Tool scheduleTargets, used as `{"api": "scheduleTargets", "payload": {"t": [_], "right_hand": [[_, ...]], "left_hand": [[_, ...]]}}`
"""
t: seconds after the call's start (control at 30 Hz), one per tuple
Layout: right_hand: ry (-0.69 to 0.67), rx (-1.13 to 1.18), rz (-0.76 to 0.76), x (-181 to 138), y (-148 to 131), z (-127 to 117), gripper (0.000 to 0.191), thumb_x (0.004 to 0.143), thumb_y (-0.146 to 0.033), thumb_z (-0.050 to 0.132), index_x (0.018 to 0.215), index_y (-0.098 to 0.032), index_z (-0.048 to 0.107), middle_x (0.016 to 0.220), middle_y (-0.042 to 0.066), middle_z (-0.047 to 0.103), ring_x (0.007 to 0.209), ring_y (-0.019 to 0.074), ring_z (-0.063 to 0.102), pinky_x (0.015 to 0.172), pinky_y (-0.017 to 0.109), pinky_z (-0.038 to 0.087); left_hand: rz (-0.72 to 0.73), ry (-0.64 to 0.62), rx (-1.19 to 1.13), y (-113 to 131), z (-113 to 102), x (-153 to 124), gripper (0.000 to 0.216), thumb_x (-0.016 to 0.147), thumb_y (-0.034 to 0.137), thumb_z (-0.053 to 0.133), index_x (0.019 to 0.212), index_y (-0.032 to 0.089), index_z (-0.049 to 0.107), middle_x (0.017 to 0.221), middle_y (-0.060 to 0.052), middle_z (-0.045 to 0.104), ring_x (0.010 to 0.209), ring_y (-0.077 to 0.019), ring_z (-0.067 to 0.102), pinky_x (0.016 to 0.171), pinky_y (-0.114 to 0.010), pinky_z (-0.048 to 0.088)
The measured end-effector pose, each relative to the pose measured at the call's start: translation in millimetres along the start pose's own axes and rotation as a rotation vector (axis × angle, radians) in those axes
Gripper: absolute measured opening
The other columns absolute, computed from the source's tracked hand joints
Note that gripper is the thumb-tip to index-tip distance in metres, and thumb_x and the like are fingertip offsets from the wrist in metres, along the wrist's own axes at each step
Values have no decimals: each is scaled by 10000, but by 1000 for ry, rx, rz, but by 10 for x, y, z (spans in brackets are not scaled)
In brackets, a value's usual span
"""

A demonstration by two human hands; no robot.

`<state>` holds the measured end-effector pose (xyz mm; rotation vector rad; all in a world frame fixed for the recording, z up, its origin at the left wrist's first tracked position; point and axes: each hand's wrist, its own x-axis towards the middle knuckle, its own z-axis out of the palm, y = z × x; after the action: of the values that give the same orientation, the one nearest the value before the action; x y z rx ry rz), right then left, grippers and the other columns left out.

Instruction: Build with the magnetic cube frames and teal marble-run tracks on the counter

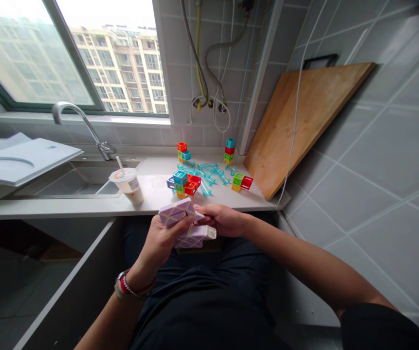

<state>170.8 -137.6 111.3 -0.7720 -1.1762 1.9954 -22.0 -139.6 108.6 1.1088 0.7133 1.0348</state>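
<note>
A folded snake puzzle (191,236) of lilac and white wedges is held above my lap, just in front of the counter's edge. My left hand (164,238) is closed round its left side, the thumb lying across the wedges. From the right, my right hand (224,219) pinches the puzzle's other side, with some fingers hidden behind it. Beyond my hands, a cluster of coloured plastic cubes (180,179) in blue, red, green and yellow stands on the counter.
On the white counter (154,170) are translucent teal track pieces (204,182), a cube tower (229,151), smaller cube groups (241,182) and a lidded cup (131,187) with a straw. A sink (96,190) lies left; a wooden board (304,112) leans right.
</note>
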Motion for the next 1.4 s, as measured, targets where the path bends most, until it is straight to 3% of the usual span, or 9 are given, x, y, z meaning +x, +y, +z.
{"api": "scheduleTargets", "payload": {"t": [0.1,0.27,0.43,0.7,0.8,0.93,1.1,1.27,1.4], "right_hand": [[59,-98,2,-14,-7,-18,477,912,-618,658,747,-195,511,612,-80,366,520,88,264,517,228,329],[228,-592,-313,-83,-134,2,555,940,-710,555,930,-162,647,869,22,625,763,153,545,687,269,447],[280,-873,-294,-143,-223,40,541,782,-619,808,1021,-153,672,872,16,661,748,157,583,679,271,454],[469,-1162,-443,-196,-195,269,395,796,-466,848,977,-159,677,911,53,685,802,188,604,728,300,452],[527,-1091,-444,-186,-187,239,286,867,-414,789,948,-161,684,893,53,705,775,177,614,727,299,460],[477,-729,-375,-182,-132,65,413,827,-519,800,1002,-157,704,946,61,730,827,193,663,720,298,525],[529,-413,-463,-254,123,-20,494,810,-539,813,1121,-178,681,1075,76,717,915,210,696,735,315,589],[711,-672,-621,-348,355,35,293,934,-469,713,1037,-196,686,994,76,724,870,211,699,767,335,580],[670,-1016,-772,-423,335,-22,230,983,-441,658,1031,-217,676,981,76,710,870,214,669,766,333,557]], "left_hand": [[-17,34,7,-22,-15,21,332,729,338,909,973,137,807,876,-94,819,771,-251,778,735,-315,631],[-42,150,6,-72,-53,126,482,700,487,911,975,109,794,897,-114,812,741,-230,758,677,-280,596],[58,142,34,-126,-44,164,579,716,572,873,1048,110,763,915,-116,807,760,-236,754,679,-282,584],[170,177,44,-198,-46,196,594,819,639,753,1130,134,729,1049,-120,788,889,-229,751,792,-283,585],[141,96,-11,-169,-31,150,652,838,654,723,1247,147,681,1145,-143,769,944,-259,759,821,-323,606],[-17,-28,-81,-84,29,63,602,787,391,877,1299,170,649,1178,-129,773,968,-267,771,859,-347,620],[-106,49,-220,-48,121,44,572,776,352,881,1272,165,666,1150,-129,790,935,-278,784,814,-367,640],[-112,118,-215,-156,160,82,487,697,312,933,1098,103,751,1039,-136,814,866,-250,785,800,-320,627],[-80,108,-155,-194,187,63,478,658,257,955,1067,107,758,1016,-123,816,853,-228,774,781,-295,617]]}}
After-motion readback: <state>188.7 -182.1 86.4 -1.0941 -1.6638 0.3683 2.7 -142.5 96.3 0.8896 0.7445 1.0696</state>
